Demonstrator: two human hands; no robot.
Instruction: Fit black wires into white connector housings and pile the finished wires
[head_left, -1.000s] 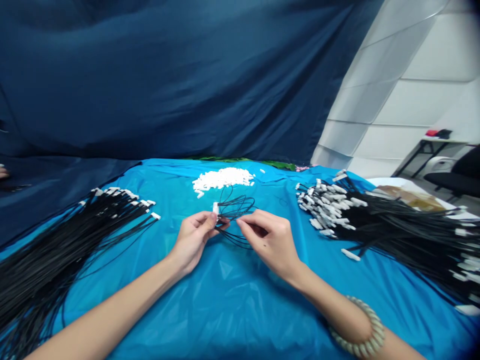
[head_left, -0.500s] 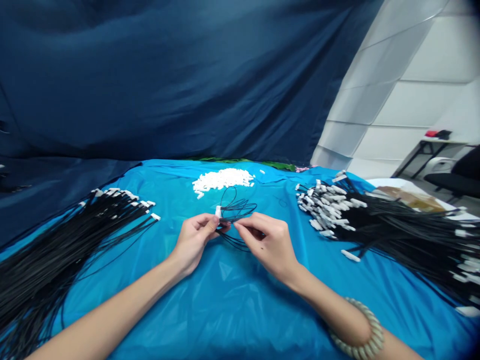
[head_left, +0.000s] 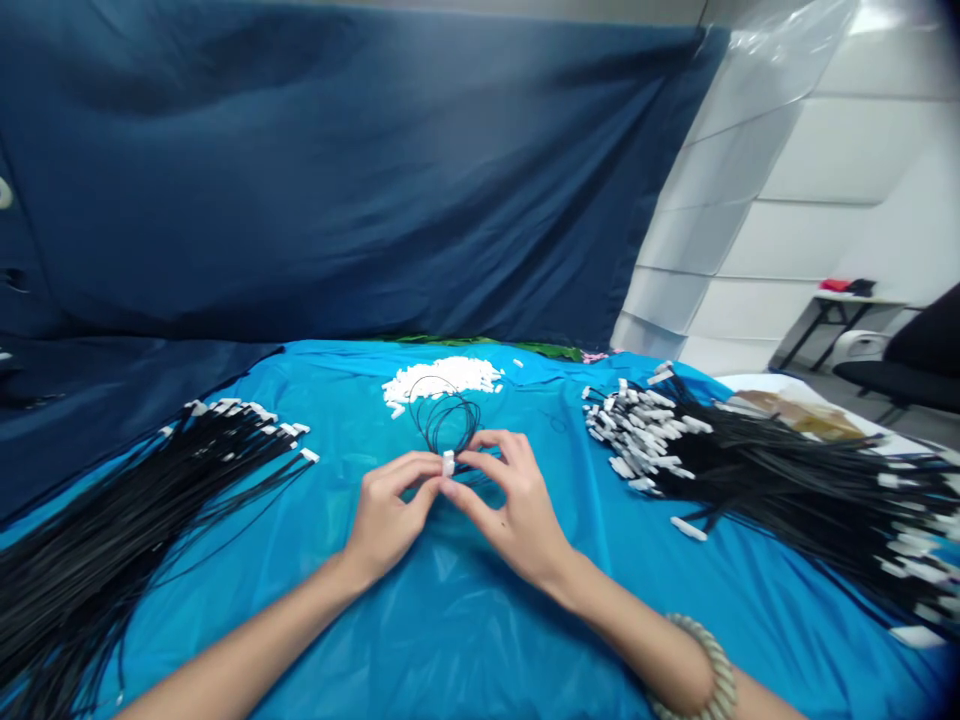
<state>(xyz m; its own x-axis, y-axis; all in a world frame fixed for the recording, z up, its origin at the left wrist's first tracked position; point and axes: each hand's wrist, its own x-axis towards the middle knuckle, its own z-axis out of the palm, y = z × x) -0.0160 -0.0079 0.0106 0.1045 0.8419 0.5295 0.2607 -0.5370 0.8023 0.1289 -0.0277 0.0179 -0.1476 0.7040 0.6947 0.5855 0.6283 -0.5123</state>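
Gripping a white plug (head_left: 448,463) narrowly between left hand (head_left: 397,508) and right hand (head_left: 516,510), beside looped black wires (head_left: 430,437). Held over a blue-covered worktop (head_left: 457,620).

The cloth (head_left: 315,600) is showing bright, plain blue across the lower frame, while the curtain (head_left: 337,180) is spreading dark navy over the top. At centre, the wire (head_left: 428,425) is showing black and the connector (head_left: 448,463) white. Just above, the pile (head_left: 446,378) is showing solid white. The left bundle (head_left: 150,520) and the right bundle (head_left: 750,460) are both pairing black strands with white ends. At lower right, the bracelet (head_left: 721,685) is displaying pale grey-green ribs. At upper right, the wall (head_left: 817,150) is showing white, crossed by thin grey lines.
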